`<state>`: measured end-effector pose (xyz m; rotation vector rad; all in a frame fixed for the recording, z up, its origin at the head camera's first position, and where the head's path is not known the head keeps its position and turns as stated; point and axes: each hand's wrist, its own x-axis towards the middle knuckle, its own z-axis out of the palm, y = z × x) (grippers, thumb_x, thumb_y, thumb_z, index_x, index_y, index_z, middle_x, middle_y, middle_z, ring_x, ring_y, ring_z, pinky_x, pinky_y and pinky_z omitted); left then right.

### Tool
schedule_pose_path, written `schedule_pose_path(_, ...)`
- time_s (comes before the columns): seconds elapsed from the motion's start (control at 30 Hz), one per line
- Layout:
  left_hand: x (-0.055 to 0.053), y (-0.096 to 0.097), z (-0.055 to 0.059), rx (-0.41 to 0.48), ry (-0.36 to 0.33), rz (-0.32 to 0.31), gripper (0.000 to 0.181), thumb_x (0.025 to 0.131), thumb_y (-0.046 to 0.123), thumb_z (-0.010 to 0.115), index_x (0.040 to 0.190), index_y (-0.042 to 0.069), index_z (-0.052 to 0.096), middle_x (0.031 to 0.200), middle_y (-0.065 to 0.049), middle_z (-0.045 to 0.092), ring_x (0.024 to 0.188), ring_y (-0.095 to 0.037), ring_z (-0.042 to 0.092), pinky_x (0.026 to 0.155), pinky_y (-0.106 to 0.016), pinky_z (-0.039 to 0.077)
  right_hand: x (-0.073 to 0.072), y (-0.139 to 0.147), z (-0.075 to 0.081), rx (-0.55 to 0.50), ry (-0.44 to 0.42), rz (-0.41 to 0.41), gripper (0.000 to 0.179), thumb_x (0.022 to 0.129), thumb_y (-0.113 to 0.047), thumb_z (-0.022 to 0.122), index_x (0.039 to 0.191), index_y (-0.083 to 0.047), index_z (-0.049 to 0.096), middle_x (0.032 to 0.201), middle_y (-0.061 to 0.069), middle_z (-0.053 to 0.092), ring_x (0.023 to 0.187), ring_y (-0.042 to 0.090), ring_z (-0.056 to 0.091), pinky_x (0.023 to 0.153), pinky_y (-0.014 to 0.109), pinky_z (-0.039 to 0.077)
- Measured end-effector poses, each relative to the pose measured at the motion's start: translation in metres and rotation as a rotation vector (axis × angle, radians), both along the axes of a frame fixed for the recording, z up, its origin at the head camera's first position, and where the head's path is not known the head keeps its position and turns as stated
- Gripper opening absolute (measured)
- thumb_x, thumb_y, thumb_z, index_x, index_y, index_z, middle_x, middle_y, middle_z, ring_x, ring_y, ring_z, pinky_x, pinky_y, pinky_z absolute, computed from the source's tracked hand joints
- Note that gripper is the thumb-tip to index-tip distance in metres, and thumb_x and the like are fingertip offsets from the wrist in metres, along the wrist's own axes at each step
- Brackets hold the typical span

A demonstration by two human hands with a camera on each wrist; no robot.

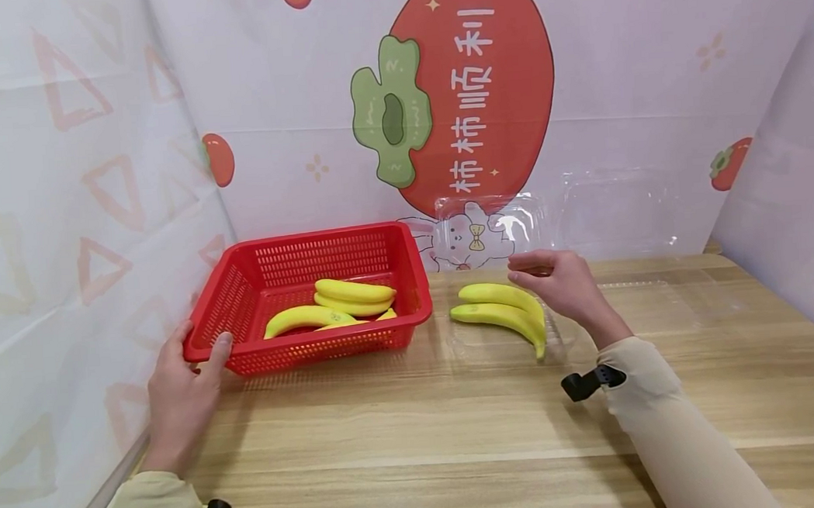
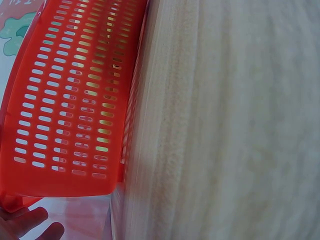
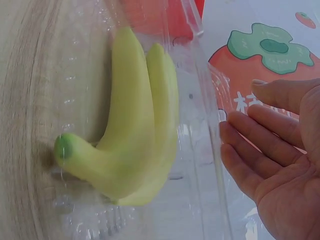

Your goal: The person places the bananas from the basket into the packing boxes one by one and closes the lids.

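Observation:
My left hand (image 1: 186,392) grips the near left corner of a red plastic basket (image 1: 329,346), the thumb over its rim. Inside the basket lie several yellow bananas (image 1: 353,291). In the left wrist view, fingertips (image 2: 35,220) show beside the basket's end wall (image 2: 65,115). My right hand (image 1: 563,283) is held with loose fingers just right of two bananas (image 1: 497,310), holding nothing. Those bananas lie side by side in a clear plastic clamshell box (image 3: 200,165), whose lid stands raised behind. In the right wrist view the hand's palm and fingers (image 3: 265,145) show beside the box edge.
A second clear plastic box (image 1: 662,300) stands at the right with its lid (image 1: 621,210) raised. The wooden table (image 1: 405,456) meets a printed cloth backdrop (image 1: 284,83) behind, and a cloth wall (image 1: 63,228) rises close to the left arm.

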<state>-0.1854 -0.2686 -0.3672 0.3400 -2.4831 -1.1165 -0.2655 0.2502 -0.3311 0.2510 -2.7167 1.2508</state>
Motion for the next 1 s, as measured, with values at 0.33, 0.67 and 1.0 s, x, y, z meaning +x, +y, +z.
schedule_pose_path(0.33,0.0,-0.001,0.001,-0.003,0.006,0.001,0.082,0.106,0.049,0.057,0.169,0.008,0.025,0.162,-0.028,0.044,0.138,-0.046,0.053,0.113,-0.066,0.047,-0.005,-0.012,0.004,-0.038,0.026,0.03,0.041,0.101,-0.029,0.074,0.135,-0.006,0.073,0.132,0.016,0.075,0.12,0.033,0.072,0.087,0.012,0.056)
schedule_pose_path(0.67,0.0,0.0,0.002,0.0,0.004,-0.003,0.082,0.106,0.05,0.057,0.169,0.008,0.025,0.162,-0.028,0.044,0.136,-0.044,0.053,0.112,-0.063,0.048,-0.006,-0.021,0.009,-0.06,0.017,0.03,0.042,0.101,-0.03,0.073,0.137,-0.009,0.072,0.133,0.015,0.075,0.121,0.032,0.071,0.083,0.01,0.054)
schedule_pose_path(1.0,-0.001,0.001,0.001,0.008,-0.003,-0.009,0.084,0.106,0.052,0.057,0.17,0.008,0.023,0.163,-0.028,0.043,0.138,-0.046,0.051,0.114,-0.066,0.047,-0.01,-0.029,0.009,-0.071,0.044,0.048,0.041,0.101,-0.029,0.074,0.136,-0.007,0.072,0.131,0.015,0.076,0.119,0.033,0.072,0.083,0.009,0.054)
